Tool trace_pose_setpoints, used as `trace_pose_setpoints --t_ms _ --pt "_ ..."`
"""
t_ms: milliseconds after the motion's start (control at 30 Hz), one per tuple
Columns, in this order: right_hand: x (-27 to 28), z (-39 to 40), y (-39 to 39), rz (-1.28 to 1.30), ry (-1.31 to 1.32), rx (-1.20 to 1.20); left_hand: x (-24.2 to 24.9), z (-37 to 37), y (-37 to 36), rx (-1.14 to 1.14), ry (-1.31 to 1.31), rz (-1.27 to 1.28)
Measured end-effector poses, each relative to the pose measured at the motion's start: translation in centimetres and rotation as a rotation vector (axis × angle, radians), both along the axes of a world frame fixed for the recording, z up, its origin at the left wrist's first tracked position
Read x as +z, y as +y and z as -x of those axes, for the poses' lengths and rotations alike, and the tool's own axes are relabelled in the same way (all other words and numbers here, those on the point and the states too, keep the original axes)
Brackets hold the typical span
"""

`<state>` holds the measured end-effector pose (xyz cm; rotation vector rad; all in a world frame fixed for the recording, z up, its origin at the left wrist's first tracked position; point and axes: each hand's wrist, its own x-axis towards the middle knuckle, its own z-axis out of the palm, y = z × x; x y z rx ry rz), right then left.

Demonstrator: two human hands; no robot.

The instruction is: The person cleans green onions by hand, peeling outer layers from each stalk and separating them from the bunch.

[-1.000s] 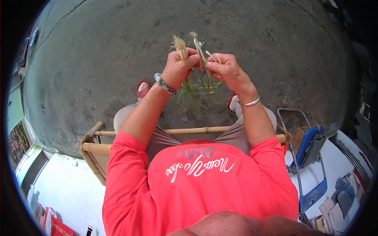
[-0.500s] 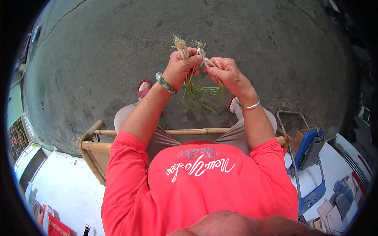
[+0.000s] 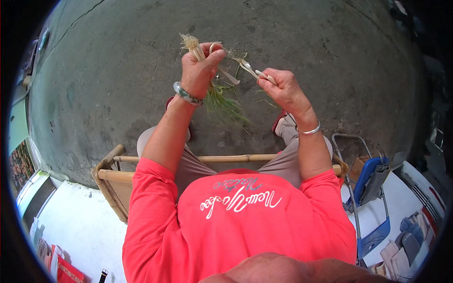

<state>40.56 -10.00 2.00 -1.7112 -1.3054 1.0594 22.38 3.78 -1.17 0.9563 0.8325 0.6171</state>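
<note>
My left hand point(image 3: 198, 71) is closed around a bunch of scallions point(image 3: 192, 46), pale stems with tan, stringy roots pointing up. Thin green leaves point(image 3: 225, 104) hang below that fist, blurred by motion. A loose pale strip point(image 3: 230, 75) dangles from its fingertips. In my right hand point(image 3: 285, 89), thumb and fingers pinch a few slim white scallion stems point(image 3: 248, 67), whose wispy roots reach toward the left hand. A gap separates the two hands, both held over the floor beyond my knees.
Grey concrete floor point(image 3: 306, 42) spreads ahead. I sit on a bamboo chair point(image 3: 113, 175). To the right stands a folded blue metal-framed item point(image 3: 370, 181) near a cardboard box point(image 3: 357, 165). Red packaging point(image 3: 71, 272) lies at lower left. My red shoes are below.
My hands have pulled apart: the left moved left, the right slightly right and down. The white stems in the right hand came away from the left hand, and the pale strip now dangles.
</note>
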Motion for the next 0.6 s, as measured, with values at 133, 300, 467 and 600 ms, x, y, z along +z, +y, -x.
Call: trace_pose_setpoints --t_ms 133,300,467,600 --pt "-0.3 0.9 0.0 -0.013 -0.107 0.042 0.6 -0.9 -1.4 -0.261 0.167 -0.312" --pt "0.1 0.6 0.1 -0.031 -0.183 0.126 -0.2 -0.4 -0.8 -0.584 0.184 -0.3" --pt "0.1 0.6 0.1 -0.081 -0.183 0.127 -0.9 -0.4 -1.0 -0.535 0.174 -0.257" --pt "0.3 0.3 0.0 -0.079 -0.157 0.085 -1.1 -0.4 -0.8 -0.447 0.174 -0.303"
